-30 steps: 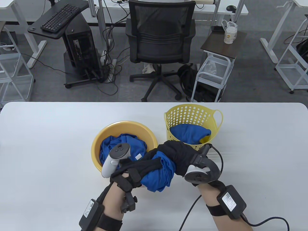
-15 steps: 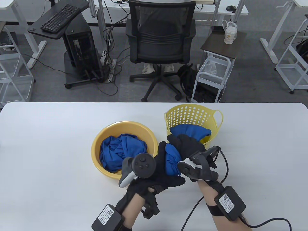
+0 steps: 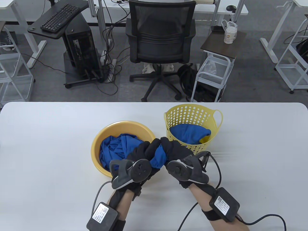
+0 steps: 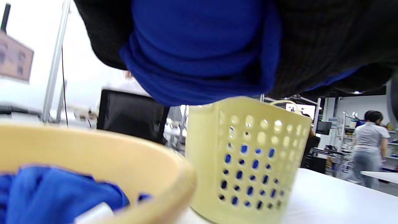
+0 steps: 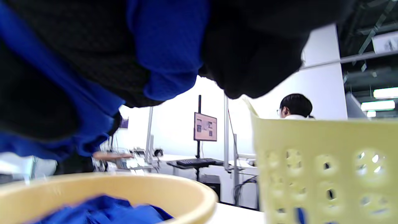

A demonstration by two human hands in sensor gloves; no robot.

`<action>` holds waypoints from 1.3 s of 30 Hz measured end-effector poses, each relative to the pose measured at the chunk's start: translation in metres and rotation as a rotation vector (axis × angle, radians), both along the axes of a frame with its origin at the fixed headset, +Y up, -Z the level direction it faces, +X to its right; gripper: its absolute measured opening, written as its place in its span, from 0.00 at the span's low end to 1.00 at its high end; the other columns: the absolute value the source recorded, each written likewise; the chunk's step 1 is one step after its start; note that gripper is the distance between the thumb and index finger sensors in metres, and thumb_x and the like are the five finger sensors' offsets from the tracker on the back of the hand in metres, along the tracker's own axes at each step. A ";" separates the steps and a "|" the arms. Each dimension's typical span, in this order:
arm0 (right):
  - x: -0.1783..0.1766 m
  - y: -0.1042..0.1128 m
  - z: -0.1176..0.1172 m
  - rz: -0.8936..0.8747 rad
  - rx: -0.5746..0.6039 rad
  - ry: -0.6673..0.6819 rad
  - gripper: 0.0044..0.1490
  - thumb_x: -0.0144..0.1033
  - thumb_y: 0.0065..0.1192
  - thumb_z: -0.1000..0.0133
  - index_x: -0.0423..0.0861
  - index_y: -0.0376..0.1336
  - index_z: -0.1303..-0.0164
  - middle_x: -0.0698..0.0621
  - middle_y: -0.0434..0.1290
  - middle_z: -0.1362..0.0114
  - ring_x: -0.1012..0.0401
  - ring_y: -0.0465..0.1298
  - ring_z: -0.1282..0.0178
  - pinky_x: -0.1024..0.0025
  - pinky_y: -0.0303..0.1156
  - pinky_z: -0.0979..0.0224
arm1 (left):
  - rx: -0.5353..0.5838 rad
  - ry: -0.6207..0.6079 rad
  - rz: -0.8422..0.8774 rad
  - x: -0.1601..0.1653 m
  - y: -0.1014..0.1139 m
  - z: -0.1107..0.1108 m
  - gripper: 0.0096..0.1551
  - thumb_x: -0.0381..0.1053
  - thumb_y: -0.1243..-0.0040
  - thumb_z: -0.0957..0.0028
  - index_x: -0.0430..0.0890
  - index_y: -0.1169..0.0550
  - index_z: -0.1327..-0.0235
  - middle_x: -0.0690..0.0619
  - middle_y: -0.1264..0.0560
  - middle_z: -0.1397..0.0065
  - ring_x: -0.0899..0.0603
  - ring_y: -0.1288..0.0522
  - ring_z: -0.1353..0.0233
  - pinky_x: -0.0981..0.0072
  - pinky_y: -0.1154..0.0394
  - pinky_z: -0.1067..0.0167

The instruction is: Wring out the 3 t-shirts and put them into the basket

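White desk (image 3: 48, 144) carries a yellow basin (image 3: 101, 139) on the left holding one blue t-shirt (image 3: 113, 149), and a perforated basket (image 3: 192, 113) far right with another inside. Your left hand (image 3: 142, 154) and right hand (image 3: 175, 149) both clench the twisted shirt (image 3: 157, 157) between them, above the basin's right rim. Twist in opposite directions, keeping drips over the basin.

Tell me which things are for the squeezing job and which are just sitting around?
For the job:
- twisted blue t-shirt, gripped by left hand and right hand
- blue t-shirt in round yellow tub
- perforated yellow plastic basket holding folded blue t-shirt

Just around:
- black mesh office chair
- black keyboard
- white cup
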State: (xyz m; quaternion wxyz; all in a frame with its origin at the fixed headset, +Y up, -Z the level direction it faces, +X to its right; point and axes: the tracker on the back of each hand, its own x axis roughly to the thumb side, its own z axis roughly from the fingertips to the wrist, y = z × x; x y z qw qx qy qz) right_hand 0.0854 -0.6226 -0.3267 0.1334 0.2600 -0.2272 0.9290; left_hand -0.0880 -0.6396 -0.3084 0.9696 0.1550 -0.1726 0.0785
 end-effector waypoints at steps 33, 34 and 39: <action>0.018 -0.008 -0.010 -0.672 -0.380 0.062 0.48 0.25 0.84 0.51 0.41 0.55 0.27 0.33 0.70 0.43 0.47 0.80 0.70 0.74 0.79 0.76 | 0.316 0.156 -0.174 0.021 0.028 0.034 0.72 0.63 0.19 0.51 0.48 0.58 0.16 0.40 0.35 0.17 0.36 0.22 0.28 0.39 0.21 0.34; 0.018 -0.011 -0.012 -0.682 -0.414 0.062 0.48 0.24 0.84 0.51 0.41 0.55 0.27 0.33 0.70 0.43 0.47 0.80 0.70 0.74 0.79 0.76 | 0.302 0.150 -0.174 0.022 0.026 0.032 0.72 0.63 0.19 0.52 0.48 0.58 0.16 0.40 0.34 0.17 0.36 0.21 0.28 0.39 0.21 0.35; 0.024 -0.003 -0.012 -0.689 -0.410 0.077 0.48 0.24 0.84 0.52 0.41 0.55 0.27 0.33 0.70 0.43 0.47 0.80 0.70 0.74 0.79 0.76 | 0.339 0.147 -0.142 0.025 0.029 0.034 0.71 0.62 0.19 0.51 0.47 0.57 0.16 0.40 0.34 0.18 0.36 0.21 0.28 0.39 0.21 0.36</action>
